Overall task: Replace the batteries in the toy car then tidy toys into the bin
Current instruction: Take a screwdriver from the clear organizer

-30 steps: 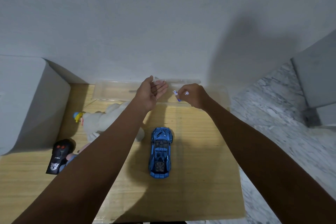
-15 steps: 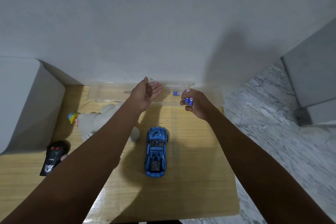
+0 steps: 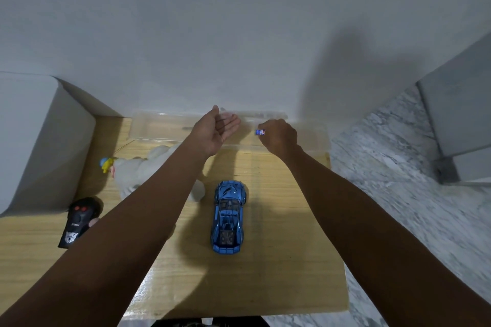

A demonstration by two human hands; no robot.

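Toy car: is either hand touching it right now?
No. The blue toy car sits alone on the wooden table, while the left hand and right hand are up over the clear bin.

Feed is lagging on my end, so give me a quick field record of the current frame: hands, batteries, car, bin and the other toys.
left hand: open, palm up, empty, over the bin
right hand: closed on a small blue battery
toy car: blue, on its wheels on the wooden table, untouched
bin: clear plastic, against the wall at the table's far edge; contents hard to tell
remote control: black, at the table's left
plush toy: white, partly hidden behind the left forearm
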